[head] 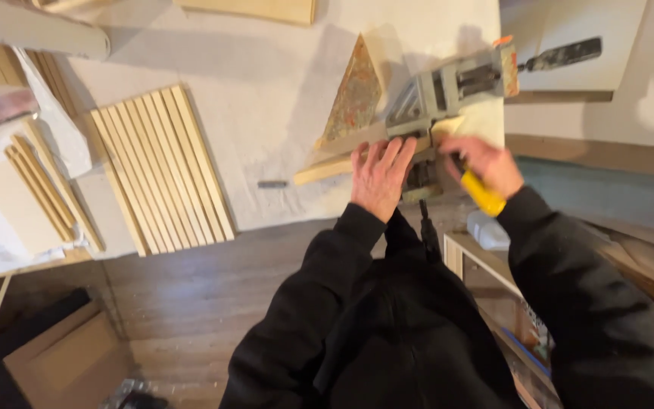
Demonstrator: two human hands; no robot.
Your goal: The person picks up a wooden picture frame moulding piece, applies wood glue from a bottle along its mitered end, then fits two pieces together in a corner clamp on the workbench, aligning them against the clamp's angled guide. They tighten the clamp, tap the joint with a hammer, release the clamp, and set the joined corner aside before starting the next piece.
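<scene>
Head view: left hand (380,176) lies flat, fingers spread, pressing a wooden strip (327,168) at the grey corner clamp (448,95) on the white table's (266,83) near edge, right hand (486,163) clenched round a yellow tool handle (484,194) just right of it, slat stack (162,168) far left.

Brown cardboard box (66,360), flat-sided, on the floor at lower left, beside the wooden floorboards. No labels, signs or screens can be made out in this view.

Pale wooden strip (327,168) flat in grey corner clamp (437,98), yellow-handled tool (483,194) alongside.
</scene>
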